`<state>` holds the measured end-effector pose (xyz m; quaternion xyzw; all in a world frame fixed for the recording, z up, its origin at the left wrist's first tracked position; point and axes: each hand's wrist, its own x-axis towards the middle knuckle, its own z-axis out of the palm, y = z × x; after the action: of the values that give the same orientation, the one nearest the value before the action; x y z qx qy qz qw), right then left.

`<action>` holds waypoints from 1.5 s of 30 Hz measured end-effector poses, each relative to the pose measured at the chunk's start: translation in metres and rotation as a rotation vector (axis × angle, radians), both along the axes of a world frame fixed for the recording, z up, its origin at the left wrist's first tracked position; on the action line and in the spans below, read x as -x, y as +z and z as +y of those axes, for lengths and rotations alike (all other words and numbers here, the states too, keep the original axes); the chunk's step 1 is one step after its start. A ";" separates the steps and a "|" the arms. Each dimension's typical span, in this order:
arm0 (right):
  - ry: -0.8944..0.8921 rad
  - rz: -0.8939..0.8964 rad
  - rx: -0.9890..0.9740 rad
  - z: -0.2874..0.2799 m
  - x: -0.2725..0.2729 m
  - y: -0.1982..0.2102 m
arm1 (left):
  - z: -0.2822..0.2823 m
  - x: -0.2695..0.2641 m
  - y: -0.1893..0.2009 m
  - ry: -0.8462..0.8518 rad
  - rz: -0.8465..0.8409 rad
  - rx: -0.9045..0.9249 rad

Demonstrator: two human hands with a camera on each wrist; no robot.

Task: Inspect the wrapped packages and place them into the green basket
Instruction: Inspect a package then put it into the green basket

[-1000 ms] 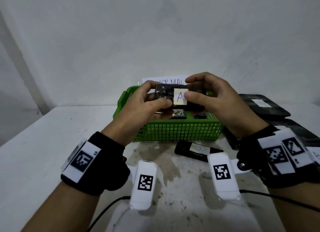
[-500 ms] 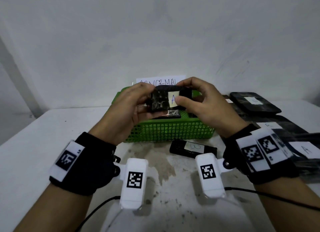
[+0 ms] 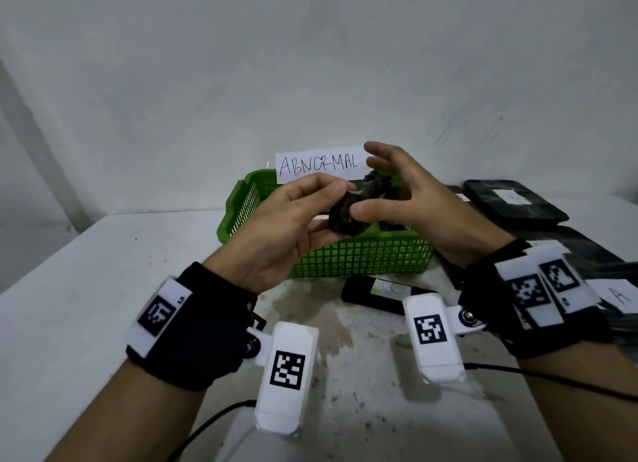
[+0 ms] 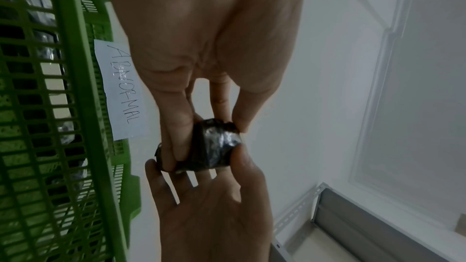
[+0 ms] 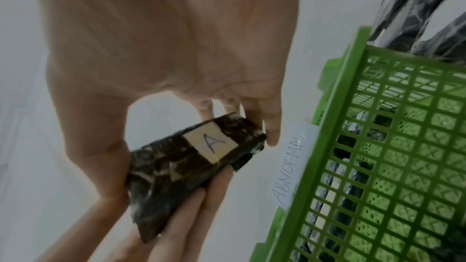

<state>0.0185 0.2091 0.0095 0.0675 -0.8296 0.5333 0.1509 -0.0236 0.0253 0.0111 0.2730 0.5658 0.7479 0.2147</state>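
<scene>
- Wrapped package at frame centre, above green basket, pinched by left hand and right hand fingertips.
- Held by edges, probably to keep faces open to inspection.

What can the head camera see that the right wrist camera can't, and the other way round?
Only the head view shows the table, both wristbands and the black packages lying outside the basket. Only the right wrist view shows the "A" label on the held package. Both show the green basket, its ABNORMAL sign, and the left hand and right hand holding that package.
</scene>
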 end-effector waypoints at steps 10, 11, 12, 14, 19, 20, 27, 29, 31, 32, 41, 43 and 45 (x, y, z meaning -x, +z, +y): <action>0.069 0.169 -0.014 -0.008 0.003 -0.009 | -0.007 0.002 0.007 0.043 -0.001 0.262; 0.072 0.178 -0.015 -0.009 0.003 -0.009 | -0.007 0.002 0.006 0.038 0.002 0.286; 0.073 0.191 -0.008 -0.010 0.003 -0.010 | -0.008 0.003 0.006 0.026 0.005 0.305; 0.077 0.218 0.007 -0.009 0.004 -0.012 | -0.010 0.004 0.005 -0.013 -0.009 0.311; 0.111 0.188 -0.048 -0.004 0.003 -0.011 | -0.014 0.009 0.003 -0.021 -0.084 0.155; 0.114 0.178 -0.028 -0.004 0.003 -0.011 | -0.014 0.010 0.003 -0.008 -0.084 0.128; 0.069 0.078 0.203 -0.001 0.010 -0.007 | -0.011 0.007 -0.001 0.096 0.201 0.167; 0.046 0.111 0.178 -0.003 0.009 -0.007 | -0.010 0.006 -0.002 0.100 0.241 0.188; 0.003 0.171 0.160 -0.007 0.010 -0.008 | -0.008 0.004 -0.002 0.089 0.262 0.201; -0.023 0.200 0.153 -0.009 0.010 -0.008 | -0.008 0.004 -0.002 0.079 0.270 0.207; -0.129 0.288 0.085 -0.014 0.011 -0.011 | -0.005 0.008 -0.007 0.064 0.356 0.266; -0.086 0.224 0.097 -0.011 0.009 -0.009 | -0.008 0.011 -0.006 0.073 0.379 0.265; -0.028 0.115 0.114 -0.007 0.005 -0.004 | -0.012 0.015 -0.006 0.117 0.416 0.258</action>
<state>0.0132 0.2021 0.0053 0.0775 -0.7887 0.5729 0.2093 -0.0384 0.0137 0.0048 0.3580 0.7035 0.6083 0.0832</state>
